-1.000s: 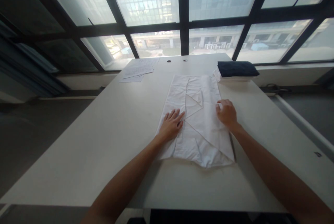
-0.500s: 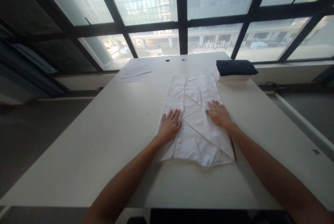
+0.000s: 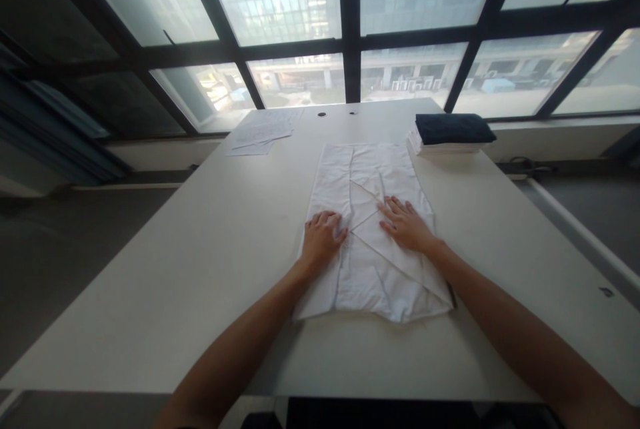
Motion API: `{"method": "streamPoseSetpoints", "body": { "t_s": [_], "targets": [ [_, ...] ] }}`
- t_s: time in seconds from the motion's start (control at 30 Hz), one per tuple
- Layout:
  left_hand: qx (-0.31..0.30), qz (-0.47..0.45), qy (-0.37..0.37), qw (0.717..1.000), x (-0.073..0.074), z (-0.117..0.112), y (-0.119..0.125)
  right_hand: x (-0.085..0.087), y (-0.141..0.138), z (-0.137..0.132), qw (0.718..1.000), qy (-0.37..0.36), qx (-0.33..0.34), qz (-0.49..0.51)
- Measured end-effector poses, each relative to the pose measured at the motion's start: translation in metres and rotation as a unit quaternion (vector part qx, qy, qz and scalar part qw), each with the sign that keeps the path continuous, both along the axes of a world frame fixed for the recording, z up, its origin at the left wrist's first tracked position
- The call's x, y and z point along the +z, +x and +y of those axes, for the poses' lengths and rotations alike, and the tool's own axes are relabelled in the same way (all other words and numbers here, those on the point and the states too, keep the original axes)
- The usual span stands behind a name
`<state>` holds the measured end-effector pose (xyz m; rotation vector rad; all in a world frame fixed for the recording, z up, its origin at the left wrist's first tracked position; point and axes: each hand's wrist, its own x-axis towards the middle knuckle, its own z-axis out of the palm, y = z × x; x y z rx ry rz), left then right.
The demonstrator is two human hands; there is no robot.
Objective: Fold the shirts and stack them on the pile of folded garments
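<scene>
The folded white garment (image 3: 367,282) lies under both my hands on the white table (image 3: 190,275), stretching beyond them to the far side and back toward the near edge. My left hand (image 3: 321,237) rests on its left part, fingers bent and close together, thumb out to the right; I cannot tell whether any cloth is pinched beneath. My right hand (image 3: 406,225) lies open on its right part, palm down, fingers a little spread, gripping nothing. Slanting folds run between my hands. At the far right sits a folded dark cloth (image 3: 454,129) on a white stack (image 3: 453,148); printed papers (image 3: 263,130) lie far left.
</scene>
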<state>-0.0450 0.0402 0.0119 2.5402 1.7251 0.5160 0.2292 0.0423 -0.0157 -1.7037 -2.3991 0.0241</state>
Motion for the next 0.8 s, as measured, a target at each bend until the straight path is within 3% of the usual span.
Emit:
{"method": "streamPoseSetpoints", "body": {
  "t_s": [0.17,0.43,0.57,0.7,0.8],
  "targets": [
    [-0.013,-0.056,0.004,0.998,-0.004,0.005,-0.002,-0.007,0.003,0.003,1.000,-0.016,0.000,0.000],
    [-0.025,-0.126,-0.022,0.991,-0.009,0.012,-0.003,-0.003,0.003,0.003,1.000,-0.028,-0.003,0.007],
    [-0.028,-0.216,-0.057,0.974,-0.010,0.020,-0.009,-0.002,0.003,0.002,0.999,-0.032,-0.006,0.010],
    [-0.038,-0.327,-0.127,0.936,0.002,0.032,-0.030,-0.002,0.003,0.003,0.999,-0.031,-0.007,0.013],
    [-0.060,-0.315,-0.146,0.936,0.017,0.042,-0.055,-0.003,0.003,0.003,0.999,-0.028,-0.007,0.017]
  ]
}}
